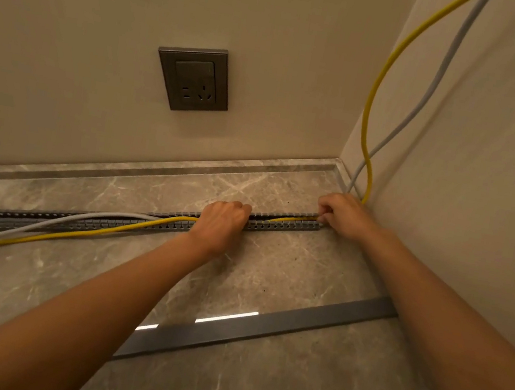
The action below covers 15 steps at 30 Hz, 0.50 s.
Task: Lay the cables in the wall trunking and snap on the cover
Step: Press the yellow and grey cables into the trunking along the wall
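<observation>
At the far left, 2 cables, the yellow cable [92, 231] and the grey cable [428, 98], lie loose on the marble floor [272, 264] just in front of the slotted grey trunking [103, 223], which also lies flat on the floor and runs rightward toward the corner. Further right both cables climb over the slotted side and drop into the channel. A grey wall socket [193, 78] sits on the wall above.

The left hand [223, 223] lies knuckles-up across the trunking, fingers curled down over the channel. The yellow cable goes in under the palm and comes out the other side inside the trunking. The fingertips are hidden, so I cannot tell whether they pinch anything or only press.

Nearer the camera, the flat grey cover [262, 328] lies on the floor, well apart from the trunking.

The right hand [345, 215] is at the trunking's right end, fingers curled and pinching the yellow cable there. Behind this hand both cables rise up the corner, crossing once.
</observation>
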Tool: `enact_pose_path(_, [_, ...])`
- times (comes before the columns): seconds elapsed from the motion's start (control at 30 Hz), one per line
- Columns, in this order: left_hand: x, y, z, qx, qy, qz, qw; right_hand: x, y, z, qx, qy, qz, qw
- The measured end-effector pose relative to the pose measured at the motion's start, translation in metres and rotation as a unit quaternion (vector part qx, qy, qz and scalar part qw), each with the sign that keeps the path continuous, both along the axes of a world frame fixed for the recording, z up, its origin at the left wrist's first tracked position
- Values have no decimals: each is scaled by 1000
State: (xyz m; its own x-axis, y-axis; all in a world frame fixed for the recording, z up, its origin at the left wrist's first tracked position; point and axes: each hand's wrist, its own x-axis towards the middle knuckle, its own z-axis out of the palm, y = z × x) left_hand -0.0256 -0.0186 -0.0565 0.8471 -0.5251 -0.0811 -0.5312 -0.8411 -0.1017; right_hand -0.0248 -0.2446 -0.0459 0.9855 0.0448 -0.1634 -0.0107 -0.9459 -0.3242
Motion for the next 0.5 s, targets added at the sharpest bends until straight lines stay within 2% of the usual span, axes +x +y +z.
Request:
enact_pose_path(0.1, [0,-2,-1,-9,-1,5,1000,2,-2,1,-17,22,19,999])
enact_pose_path(0.23, [0,-5,1,5,7,15,1000,3,-1,5,-26,48,-2,998])
enact_pose_path(0.5, [3,-2,9,-60,76,66,993,7,26,17,-139,80,-24,987])
